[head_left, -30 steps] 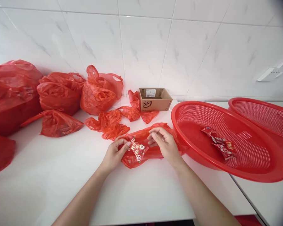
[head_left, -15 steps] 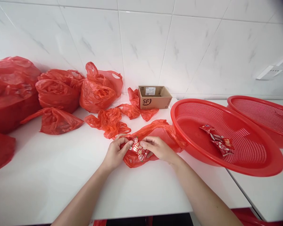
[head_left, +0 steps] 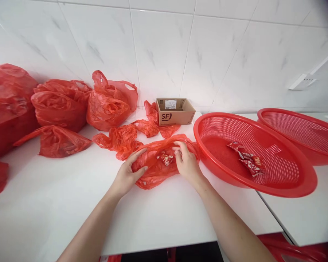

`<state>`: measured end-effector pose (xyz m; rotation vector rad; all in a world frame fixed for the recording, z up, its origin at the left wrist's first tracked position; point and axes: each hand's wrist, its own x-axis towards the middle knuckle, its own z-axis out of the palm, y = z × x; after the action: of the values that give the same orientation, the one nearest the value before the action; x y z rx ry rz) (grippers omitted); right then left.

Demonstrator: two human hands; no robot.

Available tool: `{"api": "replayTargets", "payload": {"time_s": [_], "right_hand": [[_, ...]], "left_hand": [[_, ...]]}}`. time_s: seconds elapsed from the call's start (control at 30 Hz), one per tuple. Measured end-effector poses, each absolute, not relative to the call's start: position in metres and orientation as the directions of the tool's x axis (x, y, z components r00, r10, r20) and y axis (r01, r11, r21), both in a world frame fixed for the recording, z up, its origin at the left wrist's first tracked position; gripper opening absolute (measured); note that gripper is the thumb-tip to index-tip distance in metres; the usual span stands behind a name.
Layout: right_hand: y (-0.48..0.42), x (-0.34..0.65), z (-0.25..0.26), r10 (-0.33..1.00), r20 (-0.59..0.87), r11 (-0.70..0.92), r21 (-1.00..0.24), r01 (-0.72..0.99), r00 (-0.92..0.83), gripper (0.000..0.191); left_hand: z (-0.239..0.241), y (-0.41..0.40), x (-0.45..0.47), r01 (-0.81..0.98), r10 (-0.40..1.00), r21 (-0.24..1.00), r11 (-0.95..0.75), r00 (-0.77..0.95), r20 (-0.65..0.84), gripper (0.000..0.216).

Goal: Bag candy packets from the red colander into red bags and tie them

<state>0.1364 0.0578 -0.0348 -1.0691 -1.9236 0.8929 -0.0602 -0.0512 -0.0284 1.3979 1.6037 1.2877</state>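
A thin red plastic bag [head_left: 155, 171] lies on the white counter [head_left: 71, 211] in front of me. My left hand [head_left: 127, 173] grips the bag's left side, thumb and fingers pinching the film. My right hand [head_left: 186, 162] has its fingers curled over the bag's right side near the opening. A small red and white printed packet [head_left: 165, 158] shows through the film inside the bag, between my hands. Just right of my right hand stands a large red mesh basket [head_left: 289, 182] with a few similar red packets [head_left: 246, 158] lying in it.
Several filled and crumpled red plastic bags [head_left: 60, 105] line the tiled wall at the left and back. A small open cardboard box [head_left: 175, 115] stands at the back centre. A second red mesh basket [head_left: 311, 136] sits at the far right. The counter edge runs close below my forearms.
The printed packet, held above the bag between both hands before, now lies inside the bag. Both hands have shifted onto the bag's sides.
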Motion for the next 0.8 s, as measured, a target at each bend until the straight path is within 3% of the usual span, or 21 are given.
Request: {"api": "replayTargets", "payload": {"time_s": [0.07,0.17,0.3,0.43,0.53,0.63,0.73,0.8], "right_hand": [[0.056,0.134,-0.036,0.848,0.392,0.518,-0.754,0.404,-0.356,0.031],[0.039,0.137,-0.022,0.775,0.497,0.621,-0.712,0.328,-0.390,0.025],[0.010,0.172,0.035,0.697,0.592,0.700,-0.686,0.201,-0.405,0.019],[0.031,0.231,0.094,0.715,0.638,0.688,-0.568,0.452,-0.286,0.018],[0.085,0.276,0.099,0.851,0.413,0.499,-0.439,0.747,-0.325,0.024],[0.141,0.316,0.073,0.926,-0.116,0.341,-0.156,0.927,-0.360,0.041],[0.174,0.342,0.042,0.912,-0.271,0.295,-0.092,0.951,-0.309,0.063],[0.182,0.350,0.028,0.906,-0.294,0.290,-0.092,0.952,-0.305,0.063]], "left_hand": [[-0.027,-0.053,-0.060,0.250,0.981,0.968,-0.033,-0.175,0.079,0.060],[-0.025,-0.056,-0.061,0.049,0.995,0.999,0.015,-0.096,-0.010,0.069],[-0.023,-0.059,-0.068,-0.115,0.997,0.990,0.079,0.013,-0.078,0.074],[-0.019,-0.060,-0.069,-0.160,0.964,0.974,0.162,0.238,-0.121,0.072],[-0.017,-0.059,-0.066,-0.175,0.930,0.958,0.226,0.332,-0.159,0.070],[-0.017,-0.058,-0.063,-0.159,0.918,0.953,0.260,0.345,-0.193,0.069],[-0.019,-0.057,-0.061,-0.157,0.910,0.949,0.273,0.361,-0.202,0.070],[-0.019,-0.056,-0.062,-0.161,0.907,0.947,0.279,0.367,-0.205,0.070]]}}
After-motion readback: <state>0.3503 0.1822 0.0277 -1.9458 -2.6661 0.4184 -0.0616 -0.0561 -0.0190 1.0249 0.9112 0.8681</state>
